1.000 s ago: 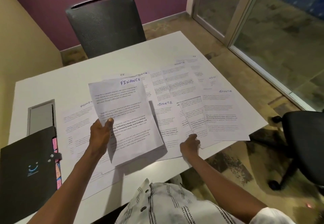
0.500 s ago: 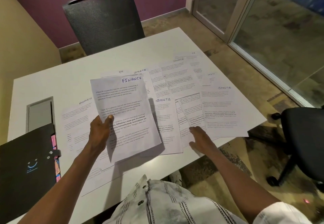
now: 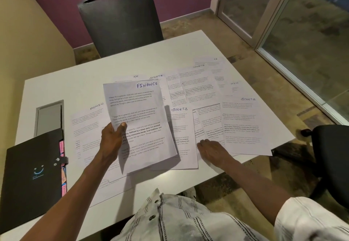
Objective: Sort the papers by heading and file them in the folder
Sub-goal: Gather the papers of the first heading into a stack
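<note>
Since a second ago: right hand point(image 3: 213, 151) slid from the near edge of the spread toward 3 o'clock, now flat on the overlapped sheets between the middle SPORTS sheet point(image 3: 181, 137) and the right SPORTS sheet point(image 3: 243, 125); fingers straight and relaxed, pressing paper, gripping nothing. Left hand point(image 3: 111, 138) unchanged in its hold: thumb on the front, fingers curled behind, clamped on the FINANCE sheet point(image 3: 139, 123), lifted off the tabletop point(image 3: 56, 89) and tilted toward the viewer at centre

Meaning for the task, as a judgement: sorting under way, nothing filed; right hand probably searching the spread for another sheet to match or gather

Folder point(image 3: 32, 172) closed, at 8 o'clock on the tabletop's near left corner, well apart from both hands; pale blue smiley logo on its black cover, small lettering beneath too small to read; pink and orange tabs showing along its right edge

Readable handwritten headings: "FINANCE" in blue on the held sheet; "ADMIN" on the ADMIN sheet point(image 3: 88, 123) at 9 o'clock, partly under the held one; "HR" and "SPORTS" peeking out at 12 o'clock behind the held sheet; "SPORTS" again on the far SPORTS sheet point(image 3: 198, 82) toward 1 o'clock; "HR" at the far corner; a cut-off "MIN" at 2 o'clock. Printed body text opening "Village life is a peaceful…", remainder mostly too small to read
</note>
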Demonstrator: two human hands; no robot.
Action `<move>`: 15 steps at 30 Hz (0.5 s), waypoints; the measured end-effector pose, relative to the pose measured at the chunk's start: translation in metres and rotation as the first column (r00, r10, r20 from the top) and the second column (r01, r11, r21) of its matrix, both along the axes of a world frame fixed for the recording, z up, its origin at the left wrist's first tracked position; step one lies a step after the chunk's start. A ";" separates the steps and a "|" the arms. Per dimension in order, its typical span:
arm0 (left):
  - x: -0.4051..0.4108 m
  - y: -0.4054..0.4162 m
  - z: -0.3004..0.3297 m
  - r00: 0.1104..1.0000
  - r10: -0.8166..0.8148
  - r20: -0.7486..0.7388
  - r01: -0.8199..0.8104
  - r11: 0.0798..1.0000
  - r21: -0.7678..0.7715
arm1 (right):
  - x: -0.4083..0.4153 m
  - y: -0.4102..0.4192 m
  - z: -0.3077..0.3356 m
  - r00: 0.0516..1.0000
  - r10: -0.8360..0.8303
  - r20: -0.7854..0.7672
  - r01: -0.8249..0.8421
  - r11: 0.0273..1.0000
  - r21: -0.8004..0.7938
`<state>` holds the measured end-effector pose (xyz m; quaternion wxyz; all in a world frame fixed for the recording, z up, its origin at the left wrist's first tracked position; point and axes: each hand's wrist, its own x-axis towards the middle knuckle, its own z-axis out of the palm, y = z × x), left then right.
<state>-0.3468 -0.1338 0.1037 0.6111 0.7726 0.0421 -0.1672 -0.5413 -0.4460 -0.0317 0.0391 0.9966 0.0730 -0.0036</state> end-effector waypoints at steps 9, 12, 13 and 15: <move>-0.002 0.008 -0.005 0.999 0.049 0.019 -0.049 0.999 0.019 | -0.001 0.006 0.004 0.998 -0.010 -0.059 0.013 0.999 0.052; -0.001 0.007 -0.004 0.998 0.055 0.014 -0.055 0.998 0.019 | -0.002 0.006 0.008 0.997 -0.026 -0.078 0.030 0.999 0.041; 0.000 0.006 -0.003 0.998 0.057 0.013 -0.057 0.998 0.017 | -0.002 0.004 0.008 0.997 -0.028 -0.072 0.031 0.999 0.030; 0.002 0.003 -0.001 0.998 0.062 0.013 -0.062 0.998 0.005 | -0.002 0.000 0.012 0.996 -0.039 -0.082 0.041 0.999 0.025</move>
